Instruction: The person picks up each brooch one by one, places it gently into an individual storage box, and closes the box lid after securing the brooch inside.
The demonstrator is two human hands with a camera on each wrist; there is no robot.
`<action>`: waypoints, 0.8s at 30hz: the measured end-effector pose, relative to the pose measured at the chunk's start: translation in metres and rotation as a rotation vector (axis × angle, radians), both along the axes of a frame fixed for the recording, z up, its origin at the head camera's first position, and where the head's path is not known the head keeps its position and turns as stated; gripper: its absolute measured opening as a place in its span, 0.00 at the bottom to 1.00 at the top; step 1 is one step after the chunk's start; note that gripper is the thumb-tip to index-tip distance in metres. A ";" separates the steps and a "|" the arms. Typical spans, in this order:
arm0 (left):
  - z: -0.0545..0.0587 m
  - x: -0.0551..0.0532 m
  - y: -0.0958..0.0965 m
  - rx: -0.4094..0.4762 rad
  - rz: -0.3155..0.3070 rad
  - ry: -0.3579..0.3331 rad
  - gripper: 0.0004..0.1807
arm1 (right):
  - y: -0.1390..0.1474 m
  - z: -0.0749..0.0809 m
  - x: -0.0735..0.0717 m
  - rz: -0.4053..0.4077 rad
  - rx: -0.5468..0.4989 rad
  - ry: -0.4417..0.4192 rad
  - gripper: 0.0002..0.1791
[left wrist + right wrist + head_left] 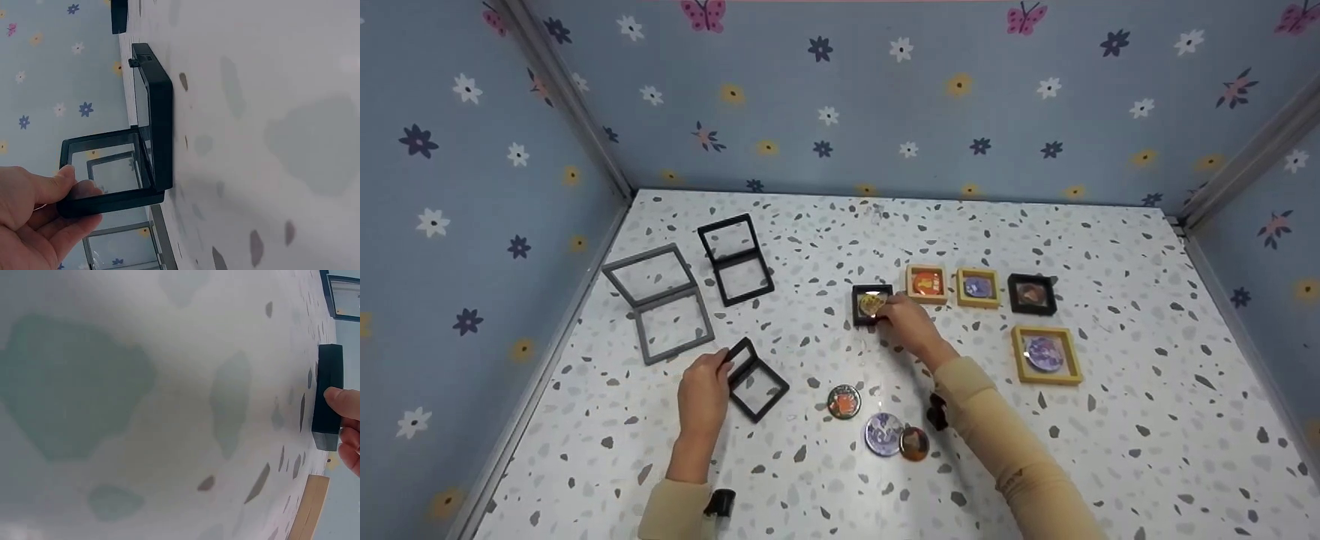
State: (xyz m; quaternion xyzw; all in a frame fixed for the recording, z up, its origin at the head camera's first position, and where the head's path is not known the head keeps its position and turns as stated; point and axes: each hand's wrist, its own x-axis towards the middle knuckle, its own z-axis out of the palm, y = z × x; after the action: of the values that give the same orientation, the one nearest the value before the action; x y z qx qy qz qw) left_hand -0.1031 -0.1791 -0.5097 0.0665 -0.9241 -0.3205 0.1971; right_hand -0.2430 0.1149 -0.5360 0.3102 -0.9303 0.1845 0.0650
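My left hand (703, 396) pinches the raised lid of a small black hinged display frame (777, 406) with clear panes. In the left wrist view, thumb and fingers hold that lid's edge while the other half of the frame (161, 124) stands against the table. My right hand (913, 328) grips the near right corner of a shut black display frame (856, 307) with a yellow round badge (871, 303) inside. From the right wrist, the thumb lies on this frame's dark side (329, 371).
Open frames, one grey (642, 334) and one black (721, 281), stand at left. Loose round badges in green-rimmed (844, 402), purple (882, 433) and brown (914, 444) lie near the front. Several filled frames, including a yellow one (1020, 360), sit at right. Patterned walls (840, 97) enclose the table.
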 end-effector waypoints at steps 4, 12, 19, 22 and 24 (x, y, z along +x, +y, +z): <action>0.001 -0.002 0.009 0.003 -0.014 -0.011 0.11 | 0.000 0.002 -0.003 -0.020 0.020 -0.012 0.06; 0.001 -0.004 0.023 0.009 -0.045 -0.036 0.12 | 0.000 0.003 -0.008 -0.044 0.030 -0.012 0.07; 0.001 -0.007 0.034 0.004 -0.065 -0.023 0.11 | -0.001 0.004 -0.012 -0.092 0.066 -0.028 0.09; 0.001 -0.007 0.037 -0.004 -0.082 -0.014 0.11 | -0.001 0.005 -0.014 -0.112 0.034 -0.058 0.10; 0.002 -0.007 0.039 -0.004 -0.094 -0.010 0.11 | -0.002 0.006 -0.015 -0.135 -0.002 -0.106 0.11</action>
State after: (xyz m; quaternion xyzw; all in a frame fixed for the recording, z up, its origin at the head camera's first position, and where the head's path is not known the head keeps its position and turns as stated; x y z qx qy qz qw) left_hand -0.1102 -0.1397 -0.5082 0.0242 -0.9279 -0.3270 0.1773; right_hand -0.2579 0.1132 -0.5300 0.2365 -0.9511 0.1968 0.0282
